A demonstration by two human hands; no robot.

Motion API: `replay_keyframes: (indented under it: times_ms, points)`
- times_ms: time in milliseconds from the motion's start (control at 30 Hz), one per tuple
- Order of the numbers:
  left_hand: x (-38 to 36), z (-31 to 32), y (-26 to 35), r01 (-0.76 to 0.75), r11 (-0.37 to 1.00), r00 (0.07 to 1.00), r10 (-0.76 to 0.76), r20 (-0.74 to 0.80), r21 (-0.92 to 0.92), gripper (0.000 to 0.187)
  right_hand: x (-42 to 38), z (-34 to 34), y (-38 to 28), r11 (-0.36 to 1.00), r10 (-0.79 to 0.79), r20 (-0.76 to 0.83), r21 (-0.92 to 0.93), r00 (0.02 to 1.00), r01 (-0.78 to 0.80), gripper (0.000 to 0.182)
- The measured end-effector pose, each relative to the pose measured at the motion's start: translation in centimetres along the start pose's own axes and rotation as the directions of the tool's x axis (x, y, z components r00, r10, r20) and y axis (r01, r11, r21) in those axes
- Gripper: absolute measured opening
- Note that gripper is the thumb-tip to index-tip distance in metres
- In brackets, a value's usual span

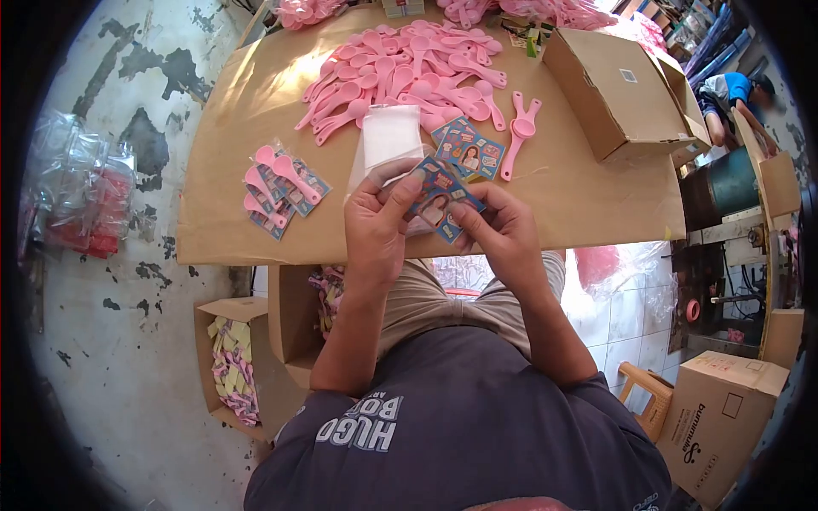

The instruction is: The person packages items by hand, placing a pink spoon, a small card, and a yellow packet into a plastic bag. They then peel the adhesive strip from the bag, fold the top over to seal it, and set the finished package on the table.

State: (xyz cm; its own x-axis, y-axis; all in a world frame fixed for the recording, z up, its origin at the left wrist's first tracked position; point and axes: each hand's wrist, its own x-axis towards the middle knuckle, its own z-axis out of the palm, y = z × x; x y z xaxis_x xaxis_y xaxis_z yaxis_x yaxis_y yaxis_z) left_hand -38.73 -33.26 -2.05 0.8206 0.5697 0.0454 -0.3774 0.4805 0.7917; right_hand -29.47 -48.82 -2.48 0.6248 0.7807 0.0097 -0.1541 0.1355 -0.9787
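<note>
Both my hands are raised at the table's near edge around blue printed cards (443, 183) that carry a picture of a person. My left hand (381, 217) pinches them at the left side, thumb on top. The right hand (504, 234) grips the lower right corner between thumb and fingers. Behind them lies a stack of clear plastic bags (390, 136), partly covered by my left hand. More blue cards (470, 152) are fanned out just beyond my fingers. To their right rests a pink measuring spoon (521, 132). A large heap of pink spoons (409, 72) lies farther back.
On the left of the brown-covered table (230, 170) are packed pink spoons with cards (285, 187). A cardboard box (618, 94) stands at the right. Below left, an open box (232, 366) holds colourful pieces. Another person (733, 94) bends at the far right.
</note>
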Motion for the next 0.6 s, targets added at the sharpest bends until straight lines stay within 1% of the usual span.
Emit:
replay_keyframes:
  times_ms: [67,100,167,200,267,300,367,400,433,467,533,567,600]
  points:
    - [-0.2,0.6,-0.5,0.02,1.0,1.0,-0.02,0.008,-0.009,0.027,0.2,0.2,-0.1,0.985,-0.079,-0.118,0.144,0.99,0.096,0.02]
    - [-0.4,1.1,-0.5,0.001,1.0,1.0,-0.001,0.013,0.017,0.027,0.3,0.2,0.0,0.985,-0.08,-0.121,0.145,0.989,0.097,0.02]
    - [-0.5,1.7,-0.9,-0.015,0.999,1.0,0.014,0.021,0.043,0.027,0.3,0.1,0.2,0.962,-0.055,-0.224,0.25,0.973,0.112,0.017]
    - [-0.6,2.0,-1.1,-0.035,0.997,0.999,0.035,0.005,0.071,0.028,0.2,-0.2,0.2,0.962,-0.054,-0.226,0.249,0.973,0.111,0.017]
    - [-0.8,2.2,-1.6,-0.052,0.994,0.999,0.053,-0.011,0.099,0.029,0.0,-0.9,0.2,0.97,-0.019,-0.135,0.239,0.991,0.052,0.015]
    - [-0.9,2.2,-2.0,-0.062,0.991,0.998,0.061,0.008,0.118,0.029,-0.1,-0.9,0.2,0.97,-0.018,-0.139,0.239,0.99,0.051,0.015]
    - [-1.1,1.9,-2.6,-0.068,0.988,0.997,0.065,0.03,0.136,0.03,0.0,-0.6,0.4,0.974,-0.068,-0.162,0.202,0.984,0.1,0.015]
    - [-1.3,1.8,-2.8,-0.039,0.985,0.999,0.032,0.043,0.17,0.035,0.1,-0.3,0.4,0.974,-0.069,-0.165,0.201,0.984,0.102,0.015]
    - [-1.4,1.8,-2.7,-0.012,0.979,0.999,0.001,0.053,0.204,0.039,0.2,0.1,0.3,0.964,-0.083,-0.206,0.233,0.975,0.132,0.014]
    - [-1.5,2.1,-2.8,-0.014,0.979,0.999,0.003,0.053,0.203,0.039,0.4,0.4,0.3,0.951,-0.096,-0.245,0.263,0.965,0.161,0.014]
    - [-1.8,3.8,-2.1,-0.067,0.991,0.996,0.06,0.064,0.112,0.049,0.4,0.7,0.4,0.946,-0.077,-0.211,0.292,0.975,0.138,0.014]
    - [-1.9,3.6,-2.0,-0.067,0.992,0.996,0.061,0.06,0.11,0.049,0.4,0.9,0.5,0.94,-0.06,-0.179,0.32,0.982,0.115,0.014]
    - [-1.8,3.4,-1.8,-0.073,0.985,0.996,0.063,0.07,0.153,0.055,0.3,0.8,0.8,0.942,-0.058,-0.176,0.317,0.983,0.112,0.014]
